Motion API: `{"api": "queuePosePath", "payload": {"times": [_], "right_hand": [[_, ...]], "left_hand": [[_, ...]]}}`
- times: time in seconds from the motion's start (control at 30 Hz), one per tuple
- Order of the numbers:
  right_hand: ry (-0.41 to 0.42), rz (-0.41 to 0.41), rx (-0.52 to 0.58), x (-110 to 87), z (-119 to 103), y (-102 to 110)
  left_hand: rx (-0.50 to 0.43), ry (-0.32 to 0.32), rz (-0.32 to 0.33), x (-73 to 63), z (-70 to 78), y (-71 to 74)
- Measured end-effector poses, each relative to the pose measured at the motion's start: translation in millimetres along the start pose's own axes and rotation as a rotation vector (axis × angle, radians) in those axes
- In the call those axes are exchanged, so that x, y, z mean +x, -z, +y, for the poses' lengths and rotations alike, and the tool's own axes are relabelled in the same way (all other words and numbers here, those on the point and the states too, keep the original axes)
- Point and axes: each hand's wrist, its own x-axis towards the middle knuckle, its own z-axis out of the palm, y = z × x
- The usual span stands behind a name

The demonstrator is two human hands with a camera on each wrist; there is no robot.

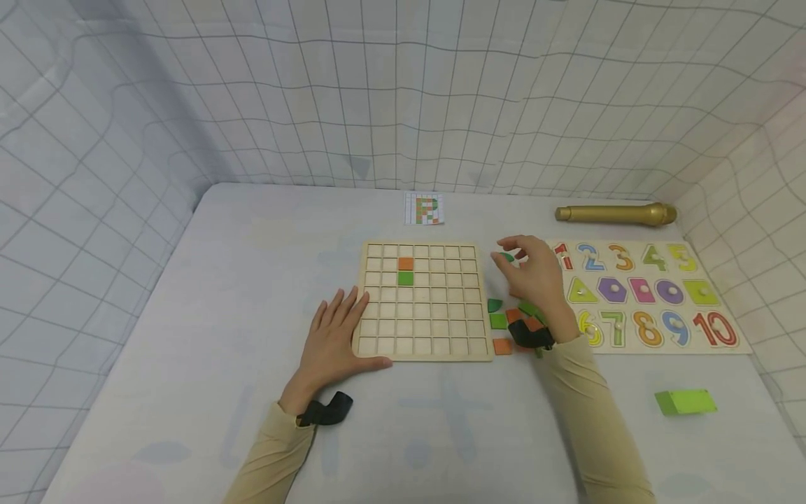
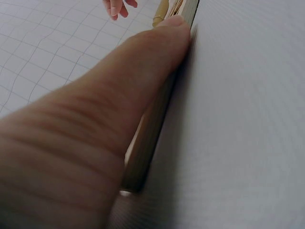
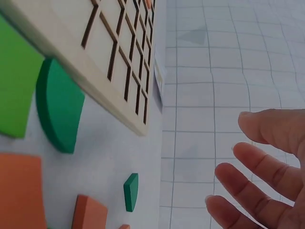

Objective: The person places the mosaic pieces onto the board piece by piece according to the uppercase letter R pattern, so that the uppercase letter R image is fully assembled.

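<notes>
A wooden grid board (image 1: 441, 311) lies on the table with an orange square tile (image 1: 406, 264) directly above a green square tile (image 1: 406, 278). Spread along the board's left side, my left hand (image 1: 334, 343) has its thumb at the near edge; the left wrist view shows that thumb (image 2: 157, 40) against the frame. My right hand (image 1: 535, 273) hovers right of the board, thumb and fingers apart, holding nothing. Below it, a dark green quarter-round piece (image 3: 131, 192) lies on the table. Another green quarter-round piece (image 3: 61, 107) sits beside the board's edge.
Several orange and green pieces (image 1: 498, 321) lie right of the board, partly under my right wrist. A small pattern card (image 1: 425, 208) is behind it. Farther right are a number-and-shape puzzle (image 1: 630, 280), a gold microphone (image 1: 613, 214) and a lime green block (image 1: 686, 402).
</notes>
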Motion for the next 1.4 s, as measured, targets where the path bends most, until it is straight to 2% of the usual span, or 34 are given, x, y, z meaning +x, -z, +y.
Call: {"api": "queuePosePath", "payload": {"times": [0.17,0.4,0.57,0.7,1.07,1.4], "right_hand": [[-0.081,-0.066,-0.015,-9.1,8.4,10.8],[-0.110,-0.173,-0.032,-14.5,22.0,17.5],[-0.188,-0.266,-0.099,-16.7,25.9,20.5],[-0.218,-0.324,-0.132,-19.0,28.1,22.7],[-0.229,-0.401,-0.162,-23.0,30.5,25.5],[-0.224,-0.410,-0.180,-24.5,31.9,21.5]], "left_hand": [[0.005,0.017,-0.025,0.3,-0.5,0.2],[0.003,0.021,-0.027,0.7,-1.0,0.8],[0.000,0.024,-0.032,1.1,-0.8,0.9],[0.007,0.022,-0.032,1.1,-1.2,0.2],[0.006,0.022,-0.032,1.0,-0.6,0.0],[0.010,0.022,-0.029,0.6,-2.1,-1.9]]}}
